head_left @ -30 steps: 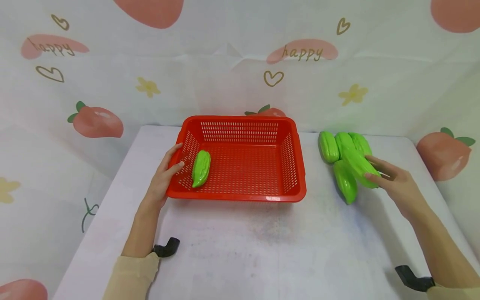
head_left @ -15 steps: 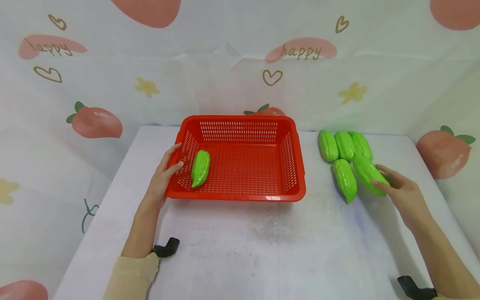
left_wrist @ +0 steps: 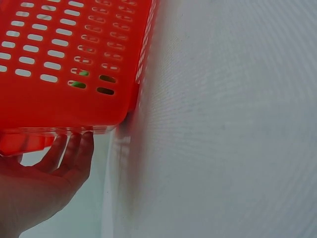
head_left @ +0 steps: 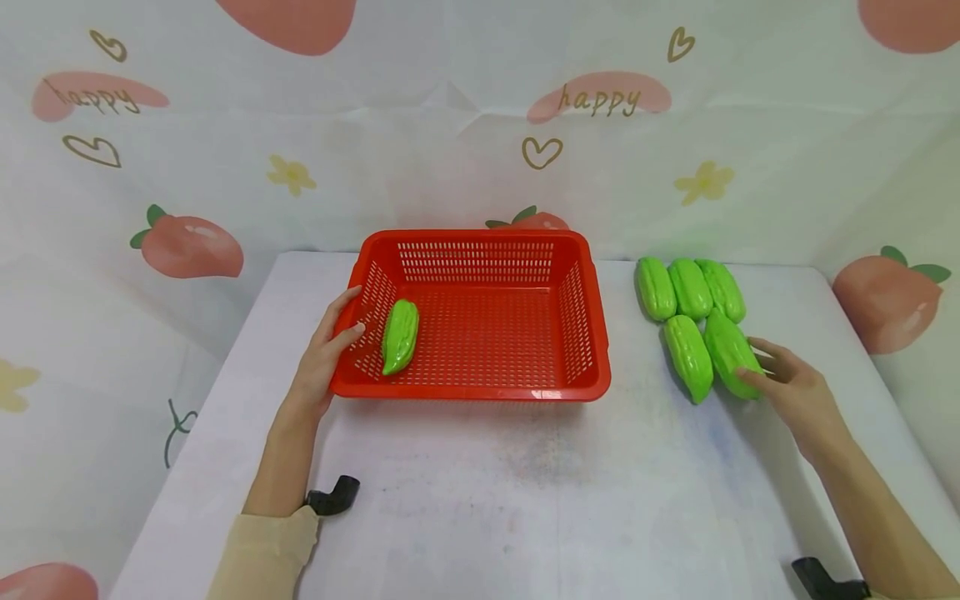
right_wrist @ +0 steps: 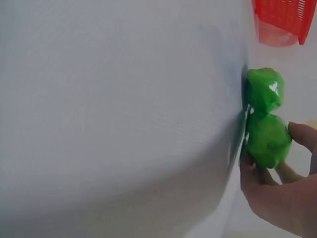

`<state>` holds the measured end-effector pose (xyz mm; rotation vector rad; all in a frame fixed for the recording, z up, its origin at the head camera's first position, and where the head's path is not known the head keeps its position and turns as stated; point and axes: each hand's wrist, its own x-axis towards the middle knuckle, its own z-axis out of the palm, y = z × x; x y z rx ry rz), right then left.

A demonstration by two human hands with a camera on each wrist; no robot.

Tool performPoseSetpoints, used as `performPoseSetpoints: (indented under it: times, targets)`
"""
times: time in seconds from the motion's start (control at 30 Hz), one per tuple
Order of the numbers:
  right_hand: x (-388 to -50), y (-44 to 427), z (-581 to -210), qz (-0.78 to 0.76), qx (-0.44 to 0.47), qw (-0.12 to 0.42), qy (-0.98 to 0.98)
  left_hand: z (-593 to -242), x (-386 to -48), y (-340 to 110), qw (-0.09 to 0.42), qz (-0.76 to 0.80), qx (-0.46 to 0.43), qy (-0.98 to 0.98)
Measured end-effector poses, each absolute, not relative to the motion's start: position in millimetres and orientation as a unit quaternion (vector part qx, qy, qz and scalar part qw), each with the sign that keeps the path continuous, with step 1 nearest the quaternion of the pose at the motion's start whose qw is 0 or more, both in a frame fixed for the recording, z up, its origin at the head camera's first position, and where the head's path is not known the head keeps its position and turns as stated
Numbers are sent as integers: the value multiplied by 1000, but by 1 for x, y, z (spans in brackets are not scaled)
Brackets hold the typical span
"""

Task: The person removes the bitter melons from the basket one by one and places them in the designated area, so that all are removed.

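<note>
My left hand (head_left: 318, 360) grips the left rim of a red perforated plastic basket (head_left: 472, 393), thumb over the edge; in the left wrist view its fingers (left_wrist: 81, 153) meet the rim. Inside the basket, at the left, lies one light-green ridged bitter melon (head_left: 401, 336). To the basket's right, my right hand (head_left: 801, 400) holds another bitter melon (head_left: 727, 354) between thumb and fingers at its near end. That melon is low at the table, beside a neighbouring bitter melon (head_left: 688, 358). In the right wrist view the held melon (right_wrist: 270, 141) appears end-on.
Behind the held melon, several more bitter melons (head_left: 691, 289) lie in a row near the table's back edge. The white table (head_left: 480, 500) meets a printed cloth backdrop (head_left: 420, 167). Dark wrist mounts (head_left: 333, 496) stick out from both forearms.
My right hand has brought its bitter melon down from above the others, slightly right and nearer, and set it beside the front one. The left hand and basket have stayed put.
</note>
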<state>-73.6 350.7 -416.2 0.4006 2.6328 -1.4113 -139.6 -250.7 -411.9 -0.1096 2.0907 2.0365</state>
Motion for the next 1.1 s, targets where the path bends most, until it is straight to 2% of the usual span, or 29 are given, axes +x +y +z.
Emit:
performPoseSetpoints:
  times: [0.27, 0.77, 0.93, 1.1]
  targets:
    - [-76, 343, -416, -411, 133, 120, 894, -412, -138, -251, 110, 696, -37, 709]
    - [-76, 342, -419, -384, 130, 131, 905, -411, -139, -249, 111, 701, -41, 703]
    - [-73, 345, -420, -379, 112, 109, 912, -411, -139, -249, 111, 703, -40, 702]
    - [-69, 348, -419, -397, 104, 51, 911, -411, -139, -249, 111, 699, -43, 705]
